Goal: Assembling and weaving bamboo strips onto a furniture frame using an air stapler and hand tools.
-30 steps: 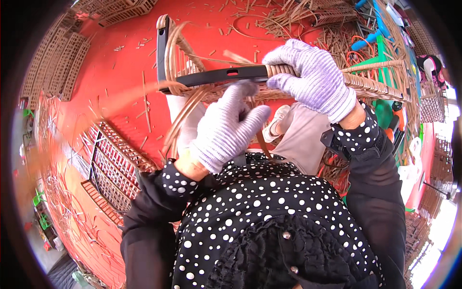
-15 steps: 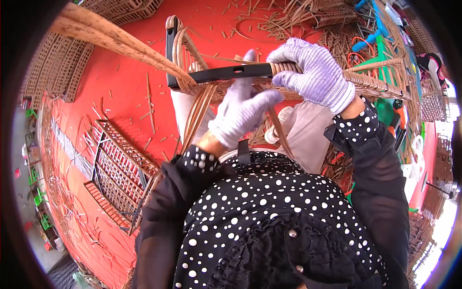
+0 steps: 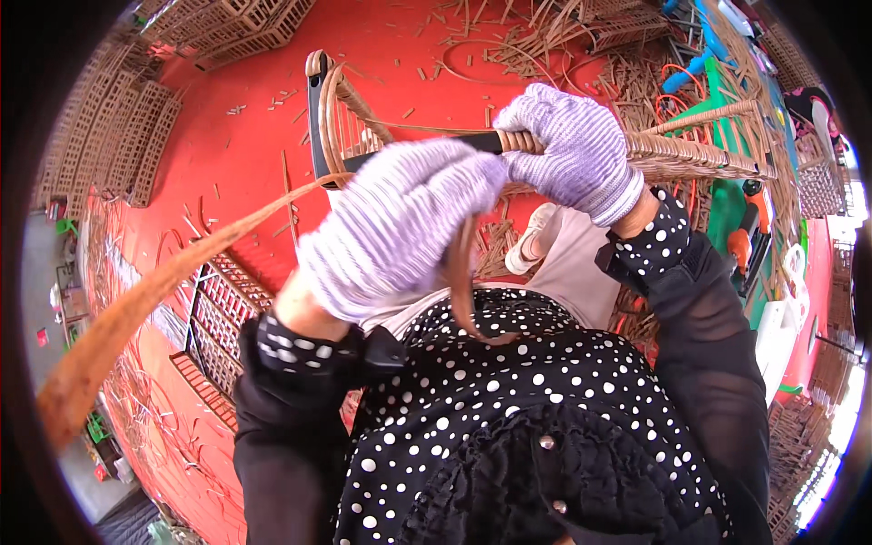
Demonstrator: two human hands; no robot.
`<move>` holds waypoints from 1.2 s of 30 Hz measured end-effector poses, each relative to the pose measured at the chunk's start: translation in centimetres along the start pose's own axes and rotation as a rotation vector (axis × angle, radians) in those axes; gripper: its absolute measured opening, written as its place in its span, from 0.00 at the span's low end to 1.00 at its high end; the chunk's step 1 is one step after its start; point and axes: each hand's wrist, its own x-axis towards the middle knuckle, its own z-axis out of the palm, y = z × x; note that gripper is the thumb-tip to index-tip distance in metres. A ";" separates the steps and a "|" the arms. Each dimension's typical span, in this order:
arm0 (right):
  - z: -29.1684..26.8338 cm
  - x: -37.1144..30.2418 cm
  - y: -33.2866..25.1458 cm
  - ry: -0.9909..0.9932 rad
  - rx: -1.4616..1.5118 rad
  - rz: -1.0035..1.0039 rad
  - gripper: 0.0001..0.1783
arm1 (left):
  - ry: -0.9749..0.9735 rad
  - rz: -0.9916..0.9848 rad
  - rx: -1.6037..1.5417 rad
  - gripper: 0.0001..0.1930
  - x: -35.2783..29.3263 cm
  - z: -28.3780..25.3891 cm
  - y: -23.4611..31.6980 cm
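Right hand point(image 3: 574, 150), gloved in pale lilac, bends its fingers over the wrapped section point(image 3: 520, 142) of a black bar point(image 3: 486, 140), with the thumb set against the near side, so this part is clasped. Left hand point(image 3: 404, 227), gloved alike, is slightly blurred; it lies across the bar just beside the right hand, back turned upward and fingers curled. A brown strip point(image 3: 463, 286) hangs below its fingers, but I cannot tell whether they pinch it, because the hand covers the contact.

The bar belongs to a woven frame point(image 3: 695, 160), which is in front of the person's body, above the red floor point(image 3: 245, 104). From the left corner of this frame, a long strip point(image 3: 204, 252) stretches toward the lower left. Another woven panel point(image 3: 227, 313) lies on the floor at the left.

As I judge, the step in hand is winding of strip around the black bar, and only the part near the right hand shows its turns. In my opinion, the next move calls for the right hand to keep these turns tight, while the left brings the strip around, flat and close against the last turn.
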 end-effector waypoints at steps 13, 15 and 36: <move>-0.1 0.2 -0.7 0.010 0.023 0.019 0.17 | -0.218 -0.577 -0.296 0.14 1.8 0.1 -2.1; -0.1 0.1 -0.8 0.029 0.081 0.022 0.17 | -0.231 -0.683 -0.307 0.12 2.8 0.1 -2.0; -18.7 -32.4 24.5 0.837 0.426 1.333 0.12 | -0.256 -1.190 -0.649 0.07 4.4 1.9 -1.8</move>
